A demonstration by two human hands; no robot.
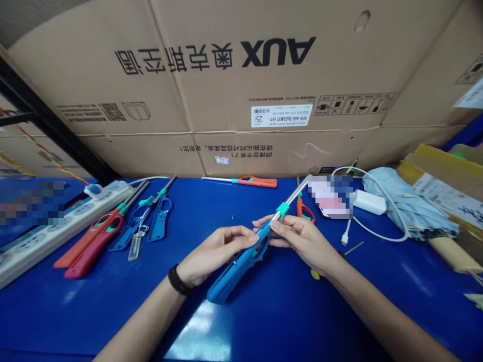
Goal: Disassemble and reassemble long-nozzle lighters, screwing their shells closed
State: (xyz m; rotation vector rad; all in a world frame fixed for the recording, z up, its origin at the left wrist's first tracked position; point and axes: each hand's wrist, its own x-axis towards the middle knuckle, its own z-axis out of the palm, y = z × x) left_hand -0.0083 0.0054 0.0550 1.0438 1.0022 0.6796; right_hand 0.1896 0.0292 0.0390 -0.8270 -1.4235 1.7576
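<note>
Both hands hold a blue long-nosed gas lighter (234, 271) above the blue tabletop, its metal barrel tilted up to the right and its handle toward me. My left hand (222, 246) pinches the body near the trigger, thumb on top. My right hand (298, 239) grips the lighter near the green collar, thumb on the upper side; some of its fingers are hidden behind the body. Left of my hands lies an opened blue lighter (158, 216), its casing halves apart, with a clear fuel tank (135, 245) and thin wires showing.
Orange (88, 239) and red lighters (98, 246) lie beside a white power strip (64, 226) at left. Another orange lighter (260, 181) lies at the back against the cardboard (226, 100). On the right are a white charger with cable (370, 202), a folded light-blue umbrella (400, 201) and a screwdriver.
</note>
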